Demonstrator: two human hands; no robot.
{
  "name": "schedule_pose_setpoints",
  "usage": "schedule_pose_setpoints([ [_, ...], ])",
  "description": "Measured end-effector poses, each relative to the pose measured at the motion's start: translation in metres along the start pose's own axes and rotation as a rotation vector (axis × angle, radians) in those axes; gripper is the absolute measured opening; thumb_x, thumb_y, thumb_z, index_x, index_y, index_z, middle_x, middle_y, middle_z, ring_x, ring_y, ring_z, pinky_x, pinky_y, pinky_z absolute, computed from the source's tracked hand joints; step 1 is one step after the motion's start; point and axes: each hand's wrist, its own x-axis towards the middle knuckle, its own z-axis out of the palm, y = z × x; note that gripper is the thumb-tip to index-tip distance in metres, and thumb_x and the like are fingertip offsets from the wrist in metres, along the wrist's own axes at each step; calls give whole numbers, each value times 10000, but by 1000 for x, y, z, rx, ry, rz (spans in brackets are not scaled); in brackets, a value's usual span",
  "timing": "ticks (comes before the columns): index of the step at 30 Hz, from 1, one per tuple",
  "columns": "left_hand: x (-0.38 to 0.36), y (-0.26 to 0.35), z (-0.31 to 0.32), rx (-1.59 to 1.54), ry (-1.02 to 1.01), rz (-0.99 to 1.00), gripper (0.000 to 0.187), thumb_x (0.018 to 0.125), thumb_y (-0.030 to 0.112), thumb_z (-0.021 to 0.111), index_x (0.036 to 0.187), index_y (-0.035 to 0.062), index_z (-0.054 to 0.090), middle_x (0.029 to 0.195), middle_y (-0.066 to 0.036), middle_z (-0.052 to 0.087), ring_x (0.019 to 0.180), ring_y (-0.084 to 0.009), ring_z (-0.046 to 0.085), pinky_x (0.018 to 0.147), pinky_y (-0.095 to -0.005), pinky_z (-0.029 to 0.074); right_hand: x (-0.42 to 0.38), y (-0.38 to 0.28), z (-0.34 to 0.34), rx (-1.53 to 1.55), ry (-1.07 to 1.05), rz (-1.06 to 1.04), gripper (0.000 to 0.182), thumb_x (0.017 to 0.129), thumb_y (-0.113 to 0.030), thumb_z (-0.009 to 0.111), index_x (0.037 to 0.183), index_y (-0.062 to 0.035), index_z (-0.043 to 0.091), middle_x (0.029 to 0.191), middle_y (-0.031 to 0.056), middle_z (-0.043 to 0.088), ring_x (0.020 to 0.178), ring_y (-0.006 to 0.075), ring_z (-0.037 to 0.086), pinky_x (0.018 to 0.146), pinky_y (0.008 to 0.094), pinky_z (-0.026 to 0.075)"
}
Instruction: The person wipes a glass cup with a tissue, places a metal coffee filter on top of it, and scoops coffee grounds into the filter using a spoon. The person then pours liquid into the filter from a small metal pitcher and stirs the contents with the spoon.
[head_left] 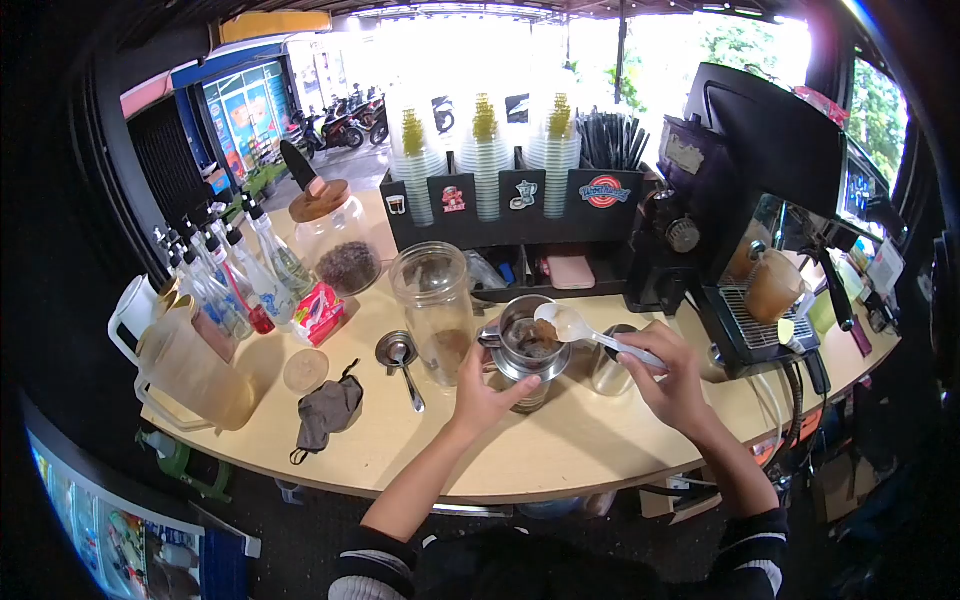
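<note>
A white plastic spoon (590, 333) with brown powder in its bowl is held by my right hand (665, 370), fingers closed round the handle. The spoon's bowl is over a metal drip filter (515, 362) with dark contents, which sits on a glass. My left hand (490, 400) grips the near left side of the filter and glass. Just behind on the left stands a tall clear jar (431, 290) with brown powder low inside. A metal cup (612, 372) is beside my right hand.
Left are syrup bottles (262, 310), a plastic pitcher (195, 365), a bean jar (345, 250), a dark cloth (328, 412) and a small spoon (407, 375). Behind stands a black cup organizer (510, 205); right, an espresso machine (760, 170). The table's front edge (480, 497) lies below my forearms.
</note>
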Motion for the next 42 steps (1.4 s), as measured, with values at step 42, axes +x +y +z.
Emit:
schedule_pose_setpoints([
  [42,-25,27,-81,178,-92,127,756,755,91,721,1380,33,301,1337,-142,422,1191,-262,474,948,-383,431,132,-54,65,-283,-102,-248,138,780,-65,620,904,-8,645,884,123,588,835,306,596,735,390,478],
])
